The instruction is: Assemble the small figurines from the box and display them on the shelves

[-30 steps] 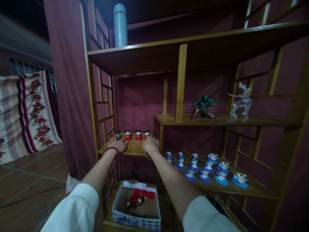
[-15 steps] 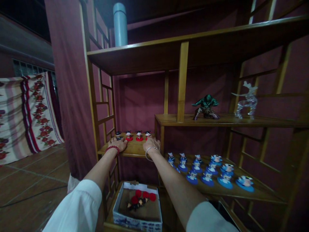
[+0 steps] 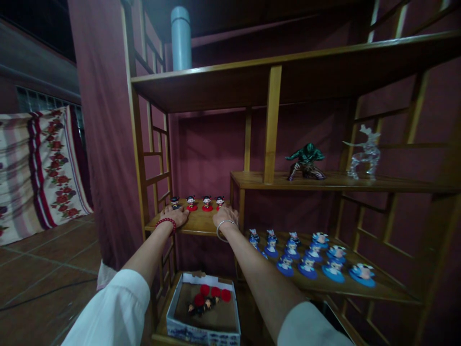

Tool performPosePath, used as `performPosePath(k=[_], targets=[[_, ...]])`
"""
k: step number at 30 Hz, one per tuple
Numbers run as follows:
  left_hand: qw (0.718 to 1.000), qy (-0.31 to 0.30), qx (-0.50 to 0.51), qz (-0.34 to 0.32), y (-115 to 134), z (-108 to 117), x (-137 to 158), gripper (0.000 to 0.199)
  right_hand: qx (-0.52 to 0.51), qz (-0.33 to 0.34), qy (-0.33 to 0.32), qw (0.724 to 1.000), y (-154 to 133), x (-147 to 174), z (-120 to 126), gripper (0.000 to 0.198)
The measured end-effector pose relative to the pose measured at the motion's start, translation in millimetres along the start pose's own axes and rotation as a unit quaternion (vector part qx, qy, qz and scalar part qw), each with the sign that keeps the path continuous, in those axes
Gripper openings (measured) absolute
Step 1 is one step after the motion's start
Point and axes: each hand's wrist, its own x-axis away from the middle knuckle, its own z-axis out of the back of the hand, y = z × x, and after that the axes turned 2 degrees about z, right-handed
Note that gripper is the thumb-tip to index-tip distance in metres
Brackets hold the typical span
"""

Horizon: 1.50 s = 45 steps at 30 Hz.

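My left hand (image 3: 174, 217) lies palm down on the small left shelf (image 3: 201, 224), fingers apart. It is just in front of a dark-based figurine (image 3: 175, 202), and its thumb side is close to a red-based figurine (image 3: 191, 203). Another red-based figurine (image 3: 206, 203) stands upright between my hands. At the right end of this row, my right hand (image 3: 225, 216) is right up against a black-haired figurine (image 3: 220, 201) and covers its base. The fingertips of that hand are hidden, so a grip cannot be made out.
Below, an open cardboard box (image 3: 173, 315) holds several figurines and red discs. Blue-based figurines (image 3: 308, 266) stand in rows on the lower right shelf. A green figure (image 3: 307, 161) and a clear deer statuette (image 3: 364, 156) are above them. A pale blue flask (image 3: 181, 38) tops the shelf.
Both hands stay at the same places by the figurine row. The view has shifted very slightly; nothing on the shelves has visibly moved.
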Motion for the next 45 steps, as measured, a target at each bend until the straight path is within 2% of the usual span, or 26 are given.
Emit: performPosePath(k=[5,11,18,25,38,45], targets=[[1.000,0.011,0.004,0.000,-1,0,4,0.056,-0.004,0.002,0.006,1.000,0,1,1,0.037],[0.997,0.074,-0.007,-0.012,-2,-1,18,0.049,-0.021,0.001,0.013,1.000,0,1,1,0.036],[0.994,0.098,-0.013,-0.040,5,0,35,0.047,-0.031,-0.001,0.011,0.999,0,1,2,0.035],[0.994,0.062,0.006,-0.092,17,-5,30,0.051,-0.029,0.010,0.023,0.999,1,0,0,0.034],[0.994,0.026,0.007,-0.105,30,-14,3,0.060,-0.013,0.019,0.020,1.000,0,3,3,0.038],[0.996,0.019,0.001,-0.089,33,-16,-2,0.060,-0.015,0.008,0.017,1.000,0,3,1,0.038]])
